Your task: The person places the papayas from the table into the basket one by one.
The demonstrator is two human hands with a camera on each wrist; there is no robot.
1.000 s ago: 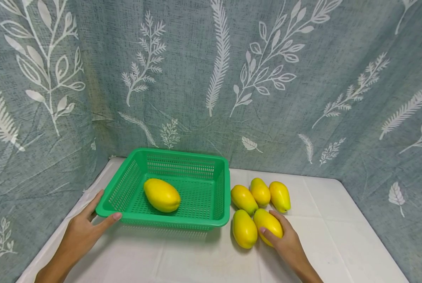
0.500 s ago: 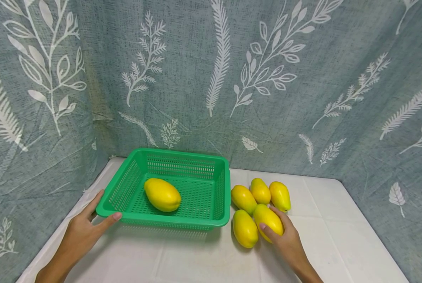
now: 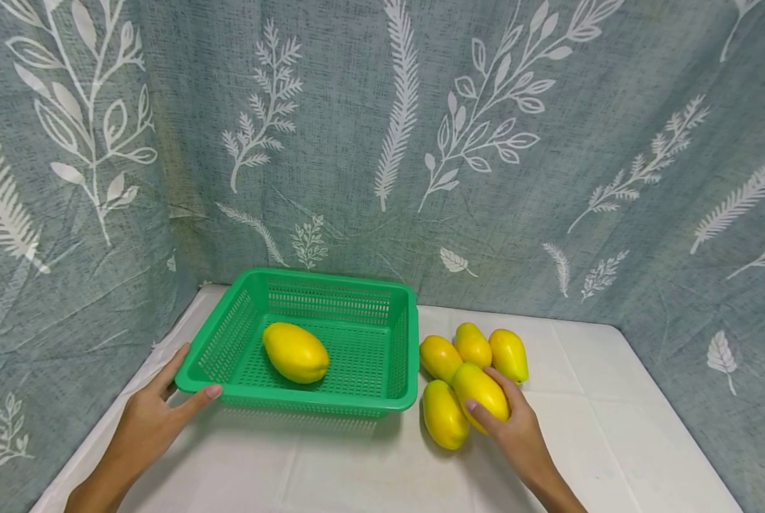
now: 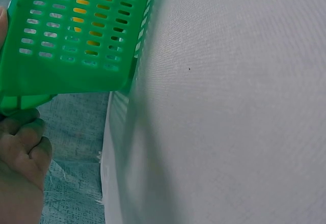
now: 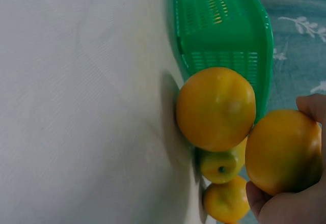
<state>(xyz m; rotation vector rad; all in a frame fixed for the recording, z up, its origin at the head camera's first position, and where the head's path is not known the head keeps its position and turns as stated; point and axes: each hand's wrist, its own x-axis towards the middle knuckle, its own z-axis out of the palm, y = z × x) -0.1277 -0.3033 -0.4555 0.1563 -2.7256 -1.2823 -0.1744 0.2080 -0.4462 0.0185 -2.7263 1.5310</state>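
Observation:
My right hand [image 3: 517,431] grips a yellow mango [image 3: 480,395] with the thumb on its near side and the fingers round its far side. In the right wrist view this mango [image 5: 282,152] stands higher off the table than the mango [image 5: 216,109] beside it. At the front left corner of a green plastic basket [image 3: 305,399], my left hand [image 3: 146,420] holds the rim, thumb at the front and fingers along the left side. One mango [image 3: 295,353] lies inside the basket. Curled fingers [image 4: 30,137] show below the rim in the left wrist view.
Several more mangoes lie right of the basket: one in front [image 3: 445,417], a greenish-tipped one [image 3: 509,356] at the right, others behind. A white cloth [image 3: 356,470] covers the table. Grey-green leaf-print curtains [image 3: 356,142] hang at the back and sides.
My right hand has raised the mango and brought it slightly left and away from me, so it overlaps its neighbours more. The left hand and the basket stay in place.

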